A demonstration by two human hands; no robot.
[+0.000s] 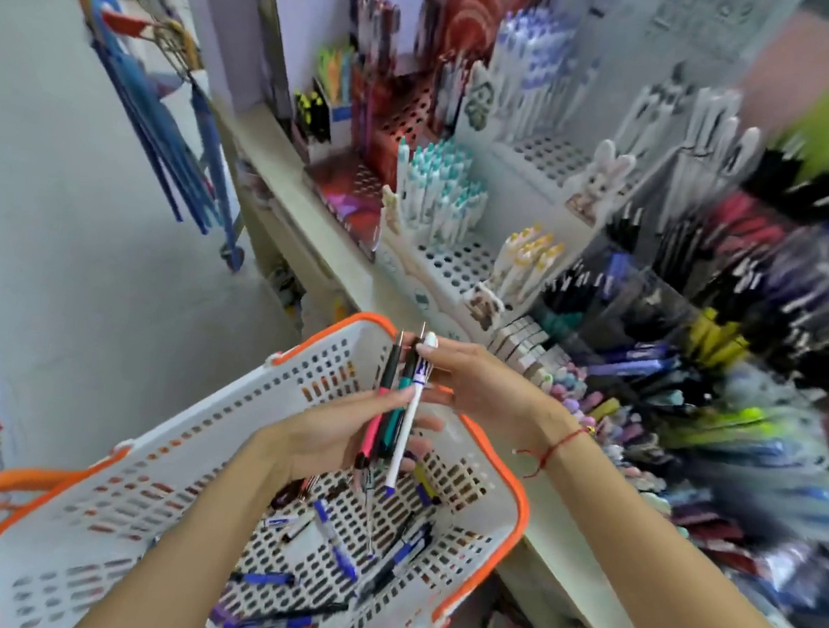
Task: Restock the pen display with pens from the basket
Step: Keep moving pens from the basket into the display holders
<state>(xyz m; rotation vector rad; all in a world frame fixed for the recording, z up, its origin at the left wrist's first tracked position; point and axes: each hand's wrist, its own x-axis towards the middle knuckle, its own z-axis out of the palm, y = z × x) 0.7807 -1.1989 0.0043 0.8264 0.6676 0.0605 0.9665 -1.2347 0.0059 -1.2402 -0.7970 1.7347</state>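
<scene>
Loose pens (pixel 323 551) lie in the white basket (pixel 132 503) nearest the viewer. Above it the left hand (pixel 336 434) grips a bunch (pixel 393 414) of pens upright, while the right hand (pixel 477 383) pinches the white pen (pixel 408 416) in it. Beyond, the display (pixel 542 214) on the shelf (pixel 308 229) holds rows of pens, blurred at right.

Over a white basket (pixel 132 503) with an orange rim, the left hand (pixel 336 434) grips a bunch of pens (pixel 393 414), tips up. The right hand (pixel 477 383) pinches the white pen (pixel 408 421) near its top. More pens (pixel 338 553) lie in the basket. The display (pixel 542 214) stands far right, blurred.
</scene>
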